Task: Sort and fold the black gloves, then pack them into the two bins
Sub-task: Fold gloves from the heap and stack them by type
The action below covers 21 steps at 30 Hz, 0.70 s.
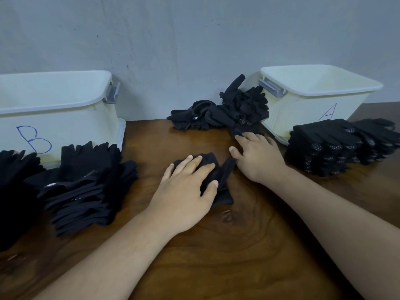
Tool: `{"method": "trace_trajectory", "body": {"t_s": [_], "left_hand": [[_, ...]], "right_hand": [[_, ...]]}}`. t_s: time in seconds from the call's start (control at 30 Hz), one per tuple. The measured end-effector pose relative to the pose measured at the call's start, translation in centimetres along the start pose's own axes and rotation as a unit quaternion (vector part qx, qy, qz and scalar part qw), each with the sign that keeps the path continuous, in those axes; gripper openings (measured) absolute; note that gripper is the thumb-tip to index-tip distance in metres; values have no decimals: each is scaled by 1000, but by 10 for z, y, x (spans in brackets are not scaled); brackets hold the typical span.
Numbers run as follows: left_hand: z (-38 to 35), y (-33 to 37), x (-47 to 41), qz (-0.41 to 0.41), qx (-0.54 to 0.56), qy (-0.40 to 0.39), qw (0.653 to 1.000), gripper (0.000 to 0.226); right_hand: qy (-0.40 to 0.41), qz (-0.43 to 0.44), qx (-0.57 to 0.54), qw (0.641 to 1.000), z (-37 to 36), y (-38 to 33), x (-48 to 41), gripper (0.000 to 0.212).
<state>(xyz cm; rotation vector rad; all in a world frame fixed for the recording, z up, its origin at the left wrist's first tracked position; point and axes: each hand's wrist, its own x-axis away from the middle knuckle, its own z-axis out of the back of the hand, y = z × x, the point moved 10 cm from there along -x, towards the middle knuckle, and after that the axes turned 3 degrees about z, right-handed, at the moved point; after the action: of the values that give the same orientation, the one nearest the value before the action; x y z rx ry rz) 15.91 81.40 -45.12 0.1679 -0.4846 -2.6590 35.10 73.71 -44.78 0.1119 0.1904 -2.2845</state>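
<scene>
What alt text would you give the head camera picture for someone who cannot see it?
A person's left hand presses flat on a black glove on a wooden table while the right hand touches an unsorted glove pile. A left stack of gloves lies before white bin B, a right stack before bin A.

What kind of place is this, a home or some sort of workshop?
Probably a small sorting and packing bench: a wooden table, white bin B beside a plain glove stack, white bin A beside a dotted glove stack, and a loose glove heap between the bins.
</scene>
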Motion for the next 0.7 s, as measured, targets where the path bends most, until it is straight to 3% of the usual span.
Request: {"method": "trace_trajectory", "body": {"t_s": [0.1,0.2,0.3,0.37,0.53,0.63,0.7], "left_hand": [[2,3,3,-13,-1,5,1000,54],[5,7,5,-33,-6,20,999,55],[6,10,8,-47,-8,29,998,57],[8,11,9,-50,-2,35,998,59],[16,7,8,-32,45,66,996,45],[18,6,8,-25,56,66,996,35],[17,6,8,-25,54,63,996,34]], "right_hand": [[55,34,14,998,16,-7,15,48],[90,75,-68,991,26,-17,24,26],[91,100,-174,975,24,-19,25,25],[112,105,-184,971,27,-17,25,26],[260,112,-158,946,64,-10,33,21],[296,77,-120,944,80,0,32,38],[238,37,-63,968,78,5,21,68]]}}
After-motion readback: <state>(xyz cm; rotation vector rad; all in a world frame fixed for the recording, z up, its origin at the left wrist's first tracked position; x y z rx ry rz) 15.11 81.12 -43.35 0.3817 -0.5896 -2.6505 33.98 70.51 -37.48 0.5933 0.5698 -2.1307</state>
